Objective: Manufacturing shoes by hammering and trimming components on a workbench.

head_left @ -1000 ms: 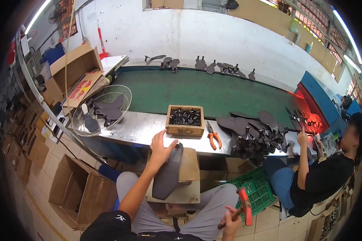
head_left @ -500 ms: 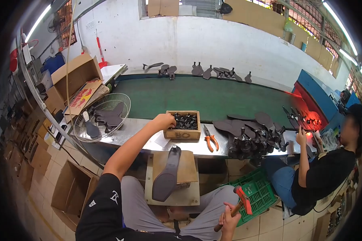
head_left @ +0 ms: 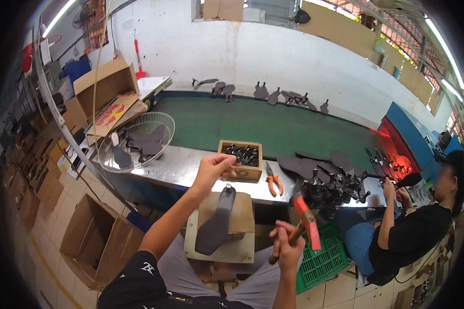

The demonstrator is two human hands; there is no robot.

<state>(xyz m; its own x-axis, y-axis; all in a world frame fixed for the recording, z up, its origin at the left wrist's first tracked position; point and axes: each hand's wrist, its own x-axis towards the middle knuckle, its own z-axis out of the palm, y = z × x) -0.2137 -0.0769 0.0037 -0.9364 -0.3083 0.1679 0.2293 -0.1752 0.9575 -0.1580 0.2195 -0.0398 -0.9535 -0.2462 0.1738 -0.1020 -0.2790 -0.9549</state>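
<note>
My left hand point(head_left: 215, 172) is in front of the wooden box point(head_left: 247, 173), thumb and fingers pinched together; whatever they hold is too small to make out. Small black parts point(head_left: 242, 153) fill the box. Below that hand, a dark grey shoe sole point(head_left: 214, 229) lies on a pale work block point(head_left: 245, 248) between my knees, its narrow heel end pointing away from me. In my right hand point(head_left: 287, 244) is a hammer point(head_left: 307, 224) with a red head, gripped by its wooden handle and raised to the right of the block.
Orange-handled pliers point(head_left: 274, 183) lie right of the box, beside a pile of heeled soles point(head_left: 330, 177). A wire basket point(head_left: 139, 139) of soles stands left. Beyond runs a green conveyor belt point(head_left: 216, 116). A co-worker point(head_left: 409, 226) sits right, near a green crate point(head_left: 319, 265).
My left hand has come out of the box and back toward the sole. My right hand has lifted the hammer up and closer to the block. The co-worker now holds up a dark sole.
</note>
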